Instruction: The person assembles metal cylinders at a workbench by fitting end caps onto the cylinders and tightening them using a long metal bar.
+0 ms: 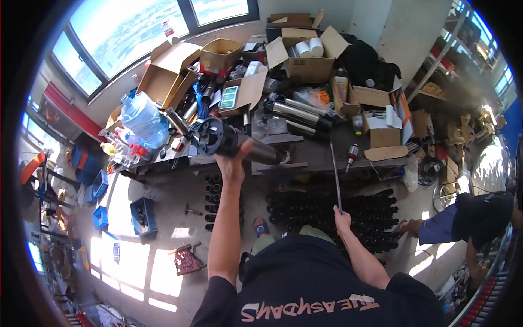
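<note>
Workshop, sunlit, cluttered, centre of view as the clock hub. Bench (318, 155) runs across 12, loaded with parts and packaging. Window (131, 32) at 11, bright. Shelving (452, 49) at 2, up against the rim. Wearer's black shirt (327, 283) fills 6. Co-worker (476, 218) between 3 and 4, dark top, leaning over the floor, hands not clear.

Black parts (376, 212) at 4: dense rows on the floor just off the bench's near edge. Carton (310, 68) at 1, flaps up, white rolls (310, 48) inside. Water jug (144, 121) at 10, clear blue, on the bench's left end. Shiny tubes (299, 111) at 1, lying side by side on the bench.

Cylinder (261, 152) sits just off centre toward 10, over the bench's near edge; flanged end with holes points to 10, body trails to 4. Can't tell if it touches the bench. Left hand (233, 165) is closed around it, near the flanged end.

Rod (335, 177) at 3, thin, upper end over the bench, contact there unclear. Right hand (342, 219) at 4, fist closed on its lower end.

Blue bin (143, 215) at 8 on the floor. Hammer (192, 210) also at 8, closer in, on the floor.
</note>
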`<act>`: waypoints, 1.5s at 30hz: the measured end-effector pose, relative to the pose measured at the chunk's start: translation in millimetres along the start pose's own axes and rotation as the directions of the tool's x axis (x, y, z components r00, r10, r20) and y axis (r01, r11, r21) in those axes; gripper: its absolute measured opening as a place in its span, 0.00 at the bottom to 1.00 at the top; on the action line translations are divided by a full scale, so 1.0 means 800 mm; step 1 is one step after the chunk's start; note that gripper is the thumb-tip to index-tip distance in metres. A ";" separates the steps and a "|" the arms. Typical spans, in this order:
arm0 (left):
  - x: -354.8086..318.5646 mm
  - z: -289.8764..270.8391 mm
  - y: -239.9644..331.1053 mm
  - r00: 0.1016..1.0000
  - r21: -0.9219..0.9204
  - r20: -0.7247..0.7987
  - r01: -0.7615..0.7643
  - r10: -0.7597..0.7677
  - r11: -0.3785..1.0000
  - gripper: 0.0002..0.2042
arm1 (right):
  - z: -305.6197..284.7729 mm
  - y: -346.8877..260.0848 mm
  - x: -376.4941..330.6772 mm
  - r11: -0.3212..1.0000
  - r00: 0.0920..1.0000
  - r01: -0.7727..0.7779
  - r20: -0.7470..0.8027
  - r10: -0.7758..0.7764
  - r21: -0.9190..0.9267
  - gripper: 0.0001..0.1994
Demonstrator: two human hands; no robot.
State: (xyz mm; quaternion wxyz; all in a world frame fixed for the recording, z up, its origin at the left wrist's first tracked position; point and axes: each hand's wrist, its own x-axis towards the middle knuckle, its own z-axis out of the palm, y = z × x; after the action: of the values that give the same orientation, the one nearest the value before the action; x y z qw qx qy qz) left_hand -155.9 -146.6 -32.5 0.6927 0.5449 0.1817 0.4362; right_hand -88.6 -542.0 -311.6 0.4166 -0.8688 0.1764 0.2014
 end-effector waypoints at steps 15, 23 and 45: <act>0.137 0.116 -0.075 0.868 0.152 0.463 0.121 -0.179 0.981 0.18 | -0.131 0.055 -0.179 0.951 0.932 0.306 -0.193 -0.308 -0.045 0.24; 0.125 0.084 -0.090 0.642 0.102 0.756 0.083 -0.132 0.991 0.24 | -0.180 -0.080 -0.163 0.832 0.838 0.537 -0.023 -0.545 -0.136 0.19; 0.080 0.082 -0.088 0.919 0.051 0.392 -0.077 0.051 0.996 0.26 | -0.229 -0.312 -0.316 0.287 0.109 0.955 0.809 -0.577 0.076 0.47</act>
State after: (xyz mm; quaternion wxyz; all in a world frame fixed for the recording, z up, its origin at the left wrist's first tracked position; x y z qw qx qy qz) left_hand -44.1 -135.9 -60.1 0.6824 0.6486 0.0366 0.3353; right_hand -149.3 -504.7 81.6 0.2581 -0.7315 -0.5589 0.2932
